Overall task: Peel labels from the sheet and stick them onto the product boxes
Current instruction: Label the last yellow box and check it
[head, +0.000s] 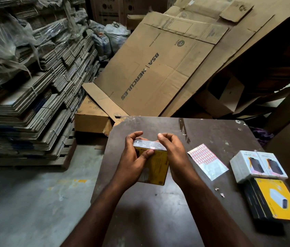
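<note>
Item: yellow product box (pixel 155 166), held over the table's (pixel 211 136) left side. My left hand (pixel 133 163) is clamped round it, thumb beside a small label (pixel 152 148) at its top edge. My right hand (pixel 172 152) is curled at its right end; I cannot tell whether it grips. Label sheet (pixel 206 160) lies flat mid-table. Stacked boxes (pixel 258 166) are by the right edge.

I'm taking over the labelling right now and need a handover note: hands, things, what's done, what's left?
Left hand grips the yellow box, thumb pressing by a small label at its top edge.
Right hand curls round its right side.
Label sheet lies on the table, beside stacked boxes.
Done: this label looks on.
Left: press it down, then label any unlabelled boxes.
</note>
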{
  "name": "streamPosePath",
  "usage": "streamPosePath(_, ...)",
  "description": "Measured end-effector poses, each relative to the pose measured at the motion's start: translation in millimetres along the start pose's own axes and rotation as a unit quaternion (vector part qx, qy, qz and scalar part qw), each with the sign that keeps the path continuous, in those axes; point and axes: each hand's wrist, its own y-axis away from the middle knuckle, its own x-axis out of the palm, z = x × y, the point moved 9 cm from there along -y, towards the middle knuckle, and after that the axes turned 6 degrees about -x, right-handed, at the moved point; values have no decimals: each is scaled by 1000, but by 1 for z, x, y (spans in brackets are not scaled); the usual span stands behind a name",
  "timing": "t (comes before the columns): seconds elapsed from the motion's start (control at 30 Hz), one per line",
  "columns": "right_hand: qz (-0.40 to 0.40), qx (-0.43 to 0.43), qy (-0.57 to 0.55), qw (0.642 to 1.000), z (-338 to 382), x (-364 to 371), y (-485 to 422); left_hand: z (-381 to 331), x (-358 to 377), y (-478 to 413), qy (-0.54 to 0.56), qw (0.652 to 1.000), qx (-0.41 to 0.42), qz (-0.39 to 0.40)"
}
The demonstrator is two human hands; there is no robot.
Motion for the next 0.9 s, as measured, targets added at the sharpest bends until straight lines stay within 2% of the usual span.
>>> streamPosePath(0.1,64,-47,66,995,11,2,6,0,2,0,4,998,5,63)
streamPosePath(0.2,86,-105,162,977,24,-1,12,3,5,1,38,990,-7,135)
streamPosePath(0.3,124,-121,169,970,29,1,15,10,4,1,105,981,-30,162)
streamPosePath(0.47,173,-116,170,963,31,2,19,18,7,0,171,976,-64,115)
streamPosePath(0.63,160,-98,182,965,23,2,26,21,7,5,149,985,-84,-18)
streamPosePath(0.73,106,-106,173,974,21,-8,27,24,16,4,169,980,-103,-14)
streamPosePath(0.9,96,-81,107,986,11,-18,29,25,23,4,211,969,-126,-18)
